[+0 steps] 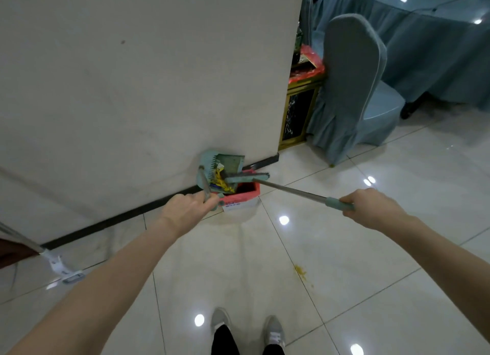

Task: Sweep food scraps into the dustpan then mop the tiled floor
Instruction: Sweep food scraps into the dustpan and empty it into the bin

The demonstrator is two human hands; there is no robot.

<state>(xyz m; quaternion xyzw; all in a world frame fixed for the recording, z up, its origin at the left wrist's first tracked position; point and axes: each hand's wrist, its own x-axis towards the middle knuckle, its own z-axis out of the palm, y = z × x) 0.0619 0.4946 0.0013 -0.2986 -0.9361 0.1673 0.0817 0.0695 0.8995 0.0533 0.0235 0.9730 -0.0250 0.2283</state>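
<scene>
My left hand [189,207] grips the handle of a teal dustpan [228,162], which is tilted up against the white wall above a red box [245,194]. Yellow wrappers and scraps [220,181] lie in the pan's mouth. My right hand [367,207] grips the teal grip of a broom's metal handle [289,190]. The broom head [248,178] reaches into the dustpan over the box. A yellow food stain [301,271] marks the tiled floor [238,261] in front of my feet.
A mop [59,269] leans on the floor at the left by the wall's dark skirting. A blue covered chair [350,89] and a blue-clothed table [437,23] stand at the right. A gold-framed bin [298,110] with a red liner sits behind the wall corner.
</scene>
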